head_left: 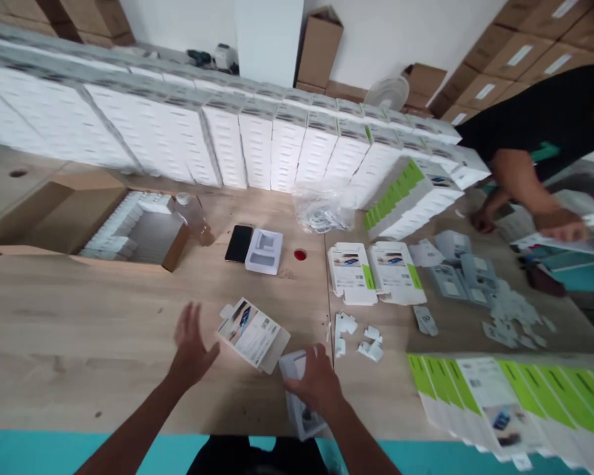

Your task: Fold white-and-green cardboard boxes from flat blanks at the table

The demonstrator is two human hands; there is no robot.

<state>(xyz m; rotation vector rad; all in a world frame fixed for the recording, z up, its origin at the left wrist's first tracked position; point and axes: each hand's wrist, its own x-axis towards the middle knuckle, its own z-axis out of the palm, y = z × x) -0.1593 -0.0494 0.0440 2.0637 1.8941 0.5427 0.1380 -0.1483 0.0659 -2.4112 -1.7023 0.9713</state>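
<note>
My left hand [194, 353] is over the table with its fingers apart and holds nothing. Just right of it a small white printed carton [255, 335] lies at a slant, an end flap out toward my right hand. At the front edge of the table my right hand [315, 384] grips a white plastic tray insert [300, 414] from above; the hand hides part of what lies in the tray. Small white adapter-like pieces [345, 324] lie to the right of this hand. Farther off, a similar tray [264, 251] rests beside a black phone [239, 243].
A wall of stacked white boxes [257, 148] spans the back. An open brown carton [171, 247] with white pieces stands left. Two flattish cartons [351, 274], a bag of cables [323, 211] and green-white cartons [505, 402] are rightward. A co-worker's arm [525, 181] reaches in.
</note>
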